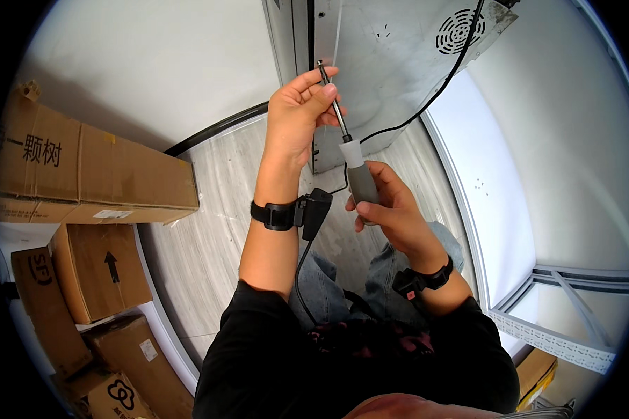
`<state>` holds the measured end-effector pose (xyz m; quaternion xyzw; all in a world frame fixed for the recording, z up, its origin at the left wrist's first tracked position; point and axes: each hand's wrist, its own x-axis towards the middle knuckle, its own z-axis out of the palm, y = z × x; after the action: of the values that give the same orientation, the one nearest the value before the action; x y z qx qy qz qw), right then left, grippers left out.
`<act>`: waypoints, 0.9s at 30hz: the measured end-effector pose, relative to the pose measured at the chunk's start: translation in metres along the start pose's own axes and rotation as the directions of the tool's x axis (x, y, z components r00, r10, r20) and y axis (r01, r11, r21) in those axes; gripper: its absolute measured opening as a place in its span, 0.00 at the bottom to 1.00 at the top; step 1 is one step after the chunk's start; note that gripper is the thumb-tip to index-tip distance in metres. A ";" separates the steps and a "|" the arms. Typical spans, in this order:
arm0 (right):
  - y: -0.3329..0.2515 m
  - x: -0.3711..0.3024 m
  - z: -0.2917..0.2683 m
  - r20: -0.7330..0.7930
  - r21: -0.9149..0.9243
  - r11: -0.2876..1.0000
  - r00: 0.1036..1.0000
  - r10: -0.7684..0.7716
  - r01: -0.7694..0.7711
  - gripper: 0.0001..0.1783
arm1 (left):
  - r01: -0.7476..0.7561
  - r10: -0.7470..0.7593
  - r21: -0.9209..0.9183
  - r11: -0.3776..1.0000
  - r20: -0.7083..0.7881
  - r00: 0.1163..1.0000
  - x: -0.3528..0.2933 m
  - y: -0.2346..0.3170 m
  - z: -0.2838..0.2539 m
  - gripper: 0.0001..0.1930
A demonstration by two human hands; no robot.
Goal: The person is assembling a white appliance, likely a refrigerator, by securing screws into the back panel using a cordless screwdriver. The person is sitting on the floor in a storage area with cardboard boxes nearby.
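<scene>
A screwdriver (362, 183) with a thick grey handle and a light collar slants up and away from me. My right hand (391, 209) is wrapped round its handle. Farther up, my left hand (306, 105) pinches the metal shaft between thumb and fingers, near the tip. That tip meets or nearly meets a small hole or screw at the edge of a grey metal cabinet panel (377, 84); I cannot tell whether they touch. Both wrists wear black straps with small devices, and a cable runs from the left one.
Cardboard boxes (136, 174) are stacked along the left. A black cable (437, 94) hangs across the panel, which has a round vent (460, 31). White walls stand on both sides. A white metal rack (559, 335) is at the lower right, above a pale wood-look floor (203, 265).
</scene>
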<state>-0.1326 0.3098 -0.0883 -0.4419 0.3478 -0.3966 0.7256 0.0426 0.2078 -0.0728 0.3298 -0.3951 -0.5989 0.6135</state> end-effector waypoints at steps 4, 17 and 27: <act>-0.002 0.000 -0.005 -0.012 0.081 0.997 1.000 0.003 -0.002 0.28 | 0.007 -0.007 0.013 1.000 -0.014 1.000 -0.001 0.001 0.004 0.15; -0.009 -0.012 -0.020 -0.062 0.074 0.997 0.997 0.035 -0.030 0.28 | -0.013 0.013 0.073 0.997 -0.003 1.000 -0.004 0.008 0.008 0.16; -0.057 -0.081 -0.148 -0.232 -0.046 0.998 0.972 0.025 -0.037 0.25 | 0.146 -0.153 0.059 0.988 0.146 0.977 0.009 -0.078 0.103 0.11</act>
<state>-0.3108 0.3099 -0.0779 -0.4050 0.4468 -0.4252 0.6750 -0.0852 0.2010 -0.0921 0.3272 -0.4283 -0.6568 0.5273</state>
